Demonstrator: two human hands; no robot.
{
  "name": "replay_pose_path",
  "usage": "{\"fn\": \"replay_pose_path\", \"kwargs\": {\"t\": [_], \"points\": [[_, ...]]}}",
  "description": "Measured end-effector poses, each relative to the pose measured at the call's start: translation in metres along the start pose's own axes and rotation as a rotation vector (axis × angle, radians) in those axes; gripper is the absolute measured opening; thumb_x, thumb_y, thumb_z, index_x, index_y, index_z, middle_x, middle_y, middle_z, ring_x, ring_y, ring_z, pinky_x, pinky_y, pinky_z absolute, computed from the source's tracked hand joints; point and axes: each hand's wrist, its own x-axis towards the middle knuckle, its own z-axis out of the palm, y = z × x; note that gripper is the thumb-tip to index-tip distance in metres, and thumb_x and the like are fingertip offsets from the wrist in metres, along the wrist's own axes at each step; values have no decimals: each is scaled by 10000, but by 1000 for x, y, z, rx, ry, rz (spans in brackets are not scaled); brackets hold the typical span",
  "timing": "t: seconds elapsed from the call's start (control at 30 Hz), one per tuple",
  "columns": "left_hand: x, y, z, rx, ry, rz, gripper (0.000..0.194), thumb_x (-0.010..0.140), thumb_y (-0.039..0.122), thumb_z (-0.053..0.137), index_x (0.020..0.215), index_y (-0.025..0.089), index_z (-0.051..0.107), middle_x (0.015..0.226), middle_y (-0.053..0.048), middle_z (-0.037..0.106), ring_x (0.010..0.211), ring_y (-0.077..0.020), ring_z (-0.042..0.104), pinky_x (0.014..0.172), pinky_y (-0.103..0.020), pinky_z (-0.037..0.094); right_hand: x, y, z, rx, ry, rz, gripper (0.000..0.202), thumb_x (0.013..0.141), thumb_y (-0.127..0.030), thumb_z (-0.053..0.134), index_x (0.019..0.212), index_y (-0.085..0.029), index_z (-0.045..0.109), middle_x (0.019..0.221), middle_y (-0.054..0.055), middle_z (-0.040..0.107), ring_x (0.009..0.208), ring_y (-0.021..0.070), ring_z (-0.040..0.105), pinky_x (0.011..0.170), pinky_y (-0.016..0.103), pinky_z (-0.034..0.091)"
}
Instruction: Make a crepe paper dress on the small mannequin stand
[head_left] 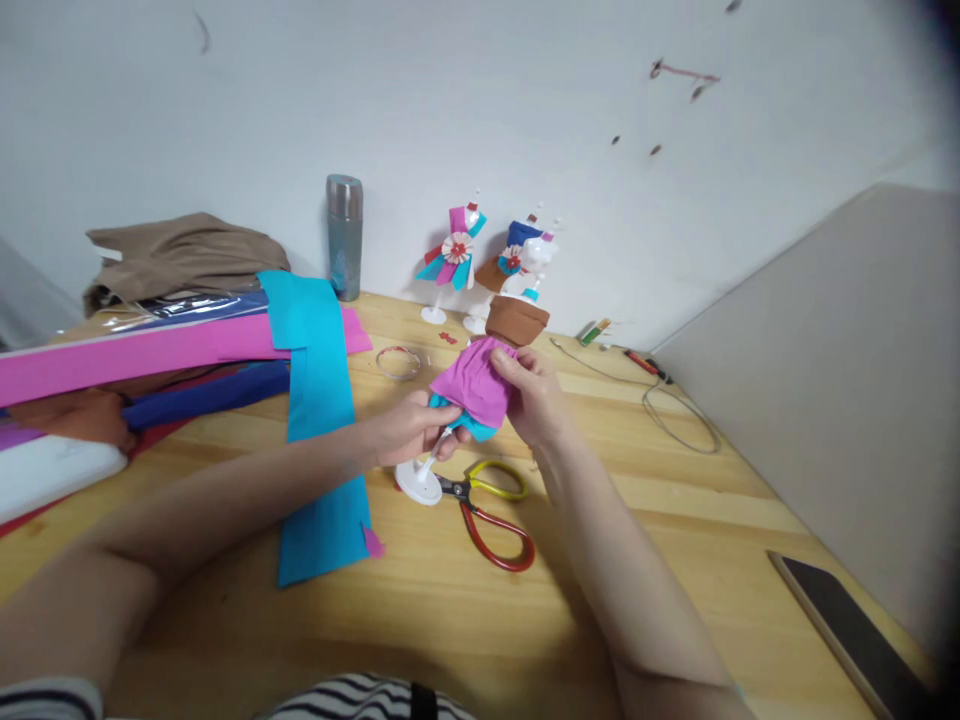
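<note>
A miniature dress form leans to the right above the table, its white round base (418,483) toward me. It wears a pink skirt (472,380) over a blue-green layer (480,430), with a brown band (517,318) at its upper end. My left hand (420,422) is closed at the skirt's lower edge, beside the white stem. With thumb and fingers, my right hand (531,385) grips the pink skirt's upper right side; some of its fingers are hidden behind the cloth. Scissors (498,515) with one yellow and one red handle lie beneath, their tips hidden by the base.
Left are a blue-green fabric strip (322,440), a pink strip (150,345) and a brown cloth pile (187,255). A flask (345,240) and dressed miniature forms (456,250) stand by the wall. A wire ring (398,363), cable (679,425) and phone (847,630) lie around.
</note>
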Motion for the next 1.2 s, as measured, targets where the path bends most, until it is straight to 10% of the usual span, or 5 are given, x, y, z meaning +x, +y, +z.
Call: {"fn": "replay_pose_path", "kwargs": {"t": [0.27, 0.6, 0.83, 1.03, 1.2], "points": [[3, -4, 0, 16, 80, 7, 309, 763, 349, 759, 819, 152, 527, 622, 19, 577, 444, -61, 486, 417, -170, 351, -2, -6, -3, -51, 62, -30, 393, 643, -551, 789, 721, -194, 644, 667, -2, 623, 615, 146, 551, 618, 289, 464], [-2, 4, -10, -93, -109, -168, 193, 861, 273, 625, 764, 152, 511, 569, 2, 554, 439, -98, 489, 466, -222, 379, -6, -7, -7, 47, -86, 25, 318, 721, -525, 742, 796, -225, 668, 746, -4, 640, 691, 161, 570, 682, 292, 476], [-1, -1, -2, -113, 32, -64, 148, 975, 236, 448, 987, 151, 569, 750, -26, 632, 626, -137, 621, 570, -237, 461, -2, -2, -2, -47, 88, -37, 408, 702, -568, 752, 755, -205, 575, 670, -40, 521, 571, 111, 464, 536, 249, 369], [2, -5, 2, -46, 72, -59, 441, 950, 587, 431, 1083, 193, 578, 874, -59, 646, 708, -172, 662, 578, -262, 515, 2, 4, 2, -205, 270, -81, 459, 697, -616, 722, 793, -220, 510, 749, -25, 524, 667, 143, 510, 606, 275, 409], [-7, -1, 19, 165, 236, -112, 471, 818, 583, 658, 1050, 180, 584, 837, -57, 668, 669, -171, 669, 547, -253, 515, 5, 8, 4, -582, 277, -60, 506, 696, -703, 631, 674, -233, 445, 643, -29, 447, 628, 157, 426, 594, 302, 341]]}}
